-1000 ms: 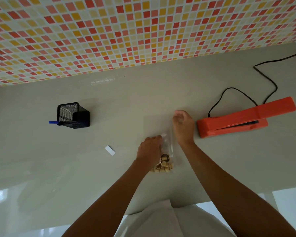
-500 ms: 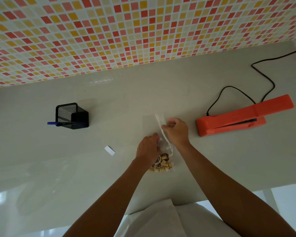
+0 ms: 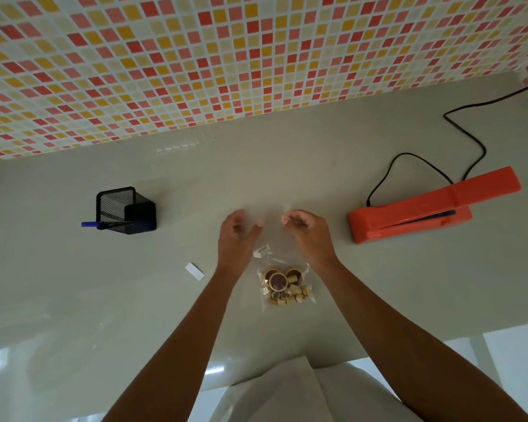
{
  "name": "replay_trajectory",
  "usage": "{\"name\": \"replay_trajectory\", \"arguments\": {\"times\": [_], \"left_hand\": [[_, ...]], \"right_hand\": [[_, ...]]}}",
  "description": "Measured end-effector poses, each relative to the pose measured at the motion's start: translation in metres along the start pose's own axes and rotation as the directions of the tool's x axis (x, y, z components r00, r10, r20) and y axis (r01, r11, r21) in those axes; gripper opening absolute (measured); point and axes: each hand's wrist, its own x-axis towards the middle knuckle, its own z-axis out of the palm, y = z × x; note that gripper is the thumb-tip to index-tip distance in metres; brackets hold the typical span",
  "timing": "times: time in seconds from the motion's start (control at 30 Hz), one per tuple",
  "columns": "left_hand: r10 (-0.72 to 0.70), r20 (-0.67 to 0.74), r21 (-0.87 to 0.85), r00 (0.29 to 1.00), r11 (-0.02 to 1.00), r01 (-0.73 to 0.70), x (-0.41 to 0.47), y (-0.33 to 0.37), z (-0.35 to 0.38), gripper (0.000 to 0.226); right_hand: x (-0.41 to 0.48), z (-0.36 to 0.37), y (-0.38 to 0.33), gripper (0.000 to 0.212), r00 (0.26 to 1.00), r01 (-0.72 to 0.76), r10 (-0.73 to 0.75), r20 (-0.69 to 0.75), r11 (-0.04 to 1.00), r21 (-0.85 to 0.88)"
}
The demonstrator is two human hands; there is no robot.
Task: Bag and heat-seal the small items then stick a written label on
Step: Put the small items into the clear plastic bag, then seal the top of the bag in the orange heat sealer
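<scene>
one clear bag flat on table, near centre, small round items bunched in near end. right hand at far edge, fingers curled, pinching film. left hand at left side, fingers loose, spread, holding nothing. white label left of bag. orange sealer far right, jaw shut. black mesh pen holder far left.

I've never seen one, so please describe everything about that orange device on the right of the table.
The orange sealer looks like plastic: a long base with a hinged arm on top, raised slightly so a dark gap shows. It lies on the grey table, slanting away to the right. A black cord leaves its left end and loops away. The right hand, at the clear bag, is nearby but not touching it.
</scene>
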Motion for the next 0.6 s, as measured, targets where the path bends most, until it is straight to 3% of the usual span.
{"name": "replay_trajectory", "arguments": {"times": [0.1, 0.27, 0.6], "left_hand": [[0.039, 0.182, -0.140, 0.983, 0.990, -0.014, -0.001, 0.007, -0.007, 0.013], [0.060, 0.283, -0.243, 0.957, 0.970, 0.011, -0.018, 0.019, -0.013, 0.014], [0.082, 0.428, -0.245, 0.900, 0.969, 0.028, -0.056, 0.049, -0.018, 0.015]], "right_hand": [[-0.007, -0.006, -0.005, 0.010, 0.999, -0.029, 0.025, 0.044, 0.995, 0.092], [-0.027, -0.021, -0.014, 0.014, 0.994, -0.082, 0.062, 0.093, 0.971, 0.226], [-0.089, -0.047, -0.033, 0.011, 0.995, -0.102, 0.091, 0.046, 0.920, 0.379]]}}
